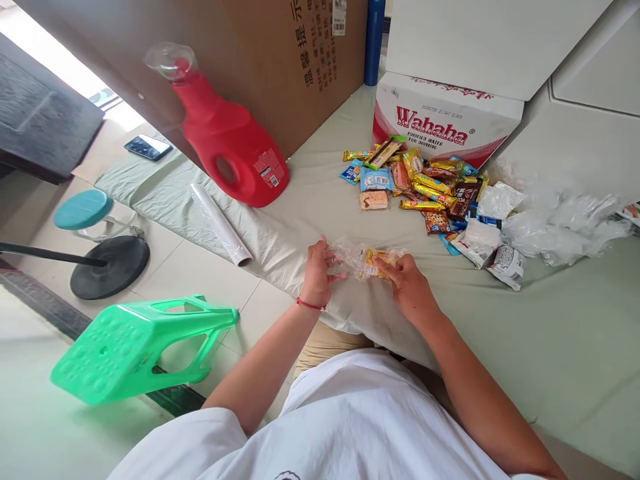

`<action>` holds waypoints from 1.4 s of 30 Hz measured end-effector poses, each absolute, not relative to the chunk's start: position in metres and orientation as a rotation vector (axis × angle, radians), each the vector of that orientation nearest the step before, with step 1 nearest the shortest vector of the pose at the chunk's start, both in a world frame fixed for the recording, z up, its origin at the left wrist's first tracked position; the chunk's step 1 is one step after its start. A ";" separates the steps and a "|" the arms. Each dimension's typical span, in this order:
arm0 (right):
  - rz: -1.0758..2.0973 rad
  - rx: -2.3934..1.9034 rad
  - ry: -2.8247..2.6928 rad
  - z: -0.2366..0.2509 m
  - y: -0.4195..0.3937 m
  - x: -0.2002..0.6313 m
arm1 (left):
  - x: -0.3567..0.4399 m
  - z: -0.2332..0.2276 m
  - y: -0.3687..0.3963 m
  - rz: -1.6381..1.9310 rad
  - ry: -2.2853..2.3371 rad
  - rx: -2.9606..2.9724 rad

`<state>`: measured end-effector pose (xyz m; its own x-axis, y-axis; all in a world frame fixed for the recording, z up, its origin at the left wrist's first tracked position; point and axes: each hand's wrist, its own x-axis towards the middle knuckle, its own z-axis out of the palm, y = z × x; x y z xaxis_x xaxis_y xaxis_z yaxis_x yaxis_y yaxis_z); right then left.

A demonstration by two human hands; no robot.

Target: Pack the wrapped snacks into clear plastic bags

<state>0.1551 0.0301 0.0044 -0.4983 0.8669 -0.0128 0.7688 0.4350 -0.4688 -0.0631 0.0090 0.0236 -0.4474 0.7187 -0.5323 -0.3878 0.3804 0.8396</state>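
Note:
Near the front edge of the cloth-covered surface, my left hand point(318, 272), with a red string bracelet at the wrist, grips the crumpled end of a clear plastic bag point(347, 257). My right hand point(411, 287) pinches a yellow snack packet point(373, 264) that lies in or under the clear plastic; which of the two I cannot tell. Beyond my hands is a heap of small wrapped snacks point(430, 193) in yellow, blue and brown. Several white-backed packets point(479, 241) and crumpled clear plastic bags point(563, 223) lie to its right.
A Wahaha water carton point(445, 123) stands behind the snacks. On the left are a red jug point(235, 143), a white roll point(221, 225) and a phone point(148, 147). A big cardboard box point(280, 60) rises behind. A green stool point(145, 343) and a blue round stool point(83, 209) are at floor level.

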 end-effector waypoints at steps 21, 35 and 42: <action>0.640 -1.382 -2.394 0.000 0.031 0.154 | -0.027 0.012 -0.006 1.308 1.838 1.210; 0.905 -1.221 -1.899 -0.001 0.035 0.160 | -0.006 -0.016 -0.002 0.961 1.842 2.409; 0.587 -1.135 -2.108 0.003 0.026 0.143 | -0.009 -0.018 0.002 1.048 1.763 2.470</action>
